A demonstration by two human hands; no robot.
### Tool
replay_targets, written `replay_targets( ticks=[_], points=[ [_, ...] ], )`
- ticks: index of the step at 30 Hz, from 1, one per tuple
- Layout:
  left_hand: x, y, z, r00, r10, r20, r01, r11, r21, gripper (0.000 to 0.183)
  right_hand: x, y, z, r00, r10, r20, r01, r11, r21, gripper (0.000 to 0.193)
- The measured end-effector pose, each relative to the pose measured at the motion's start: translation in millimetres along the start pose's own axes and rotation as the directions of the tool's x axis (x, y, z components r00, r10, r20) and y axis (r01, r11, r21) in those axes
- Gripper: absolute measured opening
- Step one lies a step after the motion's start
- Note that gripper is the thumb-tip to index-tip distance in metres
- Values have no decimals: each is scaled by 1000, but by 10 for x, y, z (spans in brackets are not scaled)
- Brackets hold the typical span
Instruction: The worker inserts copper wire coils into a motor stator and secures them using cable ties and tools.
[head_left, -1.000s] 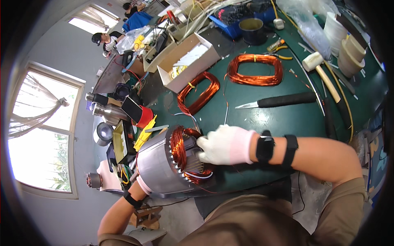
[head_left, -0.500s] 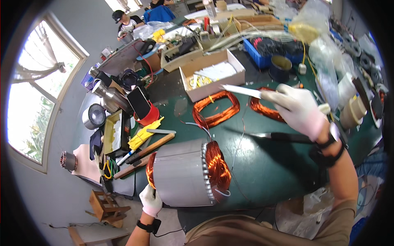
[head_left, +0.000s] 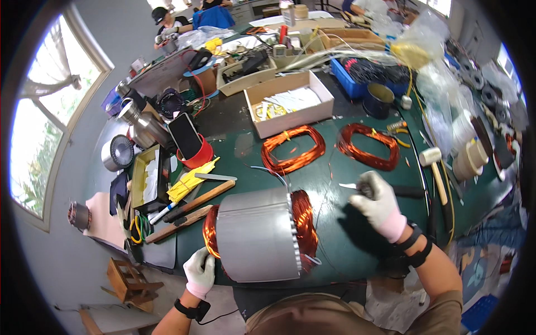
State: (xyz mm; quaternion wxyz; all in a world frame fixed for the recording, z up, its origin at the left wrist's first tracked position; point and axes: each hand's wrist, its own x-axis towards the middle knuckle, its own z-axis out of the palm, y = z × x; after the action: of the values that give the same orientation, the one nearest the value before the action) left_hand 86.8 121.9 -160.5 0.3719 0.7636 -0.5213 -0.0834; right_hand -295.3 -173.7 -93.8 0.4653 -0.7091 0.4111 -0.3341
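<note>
A grey cylindrical motor stator [head_left: 257,237] lies on its side at the near edge of the green table. Copper winding [head_left: 304,223] bulges from its right end, and a copper coil end [head_left: 211,231] shows at its left. My white-gloved left hand [head_left: 199,272] has its fingers closed at the lower part of that left coil end. Off to the stator's right, my gloved right hand [head_left: 381,206] is raised with curled fingers around a dark patch I cannot make out. Behind it lies a knife with a black handle [head_left: 408,191]. Two oval copper coils [head_left: 293,149] [head_left: 368,146] rest farther back.
A white box [head_left: 290,123] of paper strips stands behind the coils. At left are wooden sticks [head_left: 201,201], yellow strips [head_left: 190,184], a phone [head_left: 186,135] and a metal flask [head_left: 145,124]. A mallet [head_left: 435,167] lies right. A person [head_left: 170,28] sits at the back left.
My right hand has come down and nearer, and the white strip it held no longer shows in it. My left hand stays at the stator's left end. The view has shifted slightly.
</note>
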Motion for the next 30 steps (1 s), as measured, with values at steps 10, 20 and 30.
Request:
replay_targets(
  ticks=[10, 20, 30],
  points=[
    [1019, 572, -312, 872, -137, 470, 287, 921, -264, 57, 158, -172, 565, 910, 38, 413, -186, 927, 325, 40],
    [1256, 162, 406, 788, 1, 616, 162, 964, -209, 57, -457, 220, -9, 997, -9, 71, 40, 892, -451, 34],
    [1166, -541, 617, 808, 196, 556, -61, 966, -252, 57, -949, 161, -1102, 927, -143, -347, -261, 416, -871, 37]
  ],
)
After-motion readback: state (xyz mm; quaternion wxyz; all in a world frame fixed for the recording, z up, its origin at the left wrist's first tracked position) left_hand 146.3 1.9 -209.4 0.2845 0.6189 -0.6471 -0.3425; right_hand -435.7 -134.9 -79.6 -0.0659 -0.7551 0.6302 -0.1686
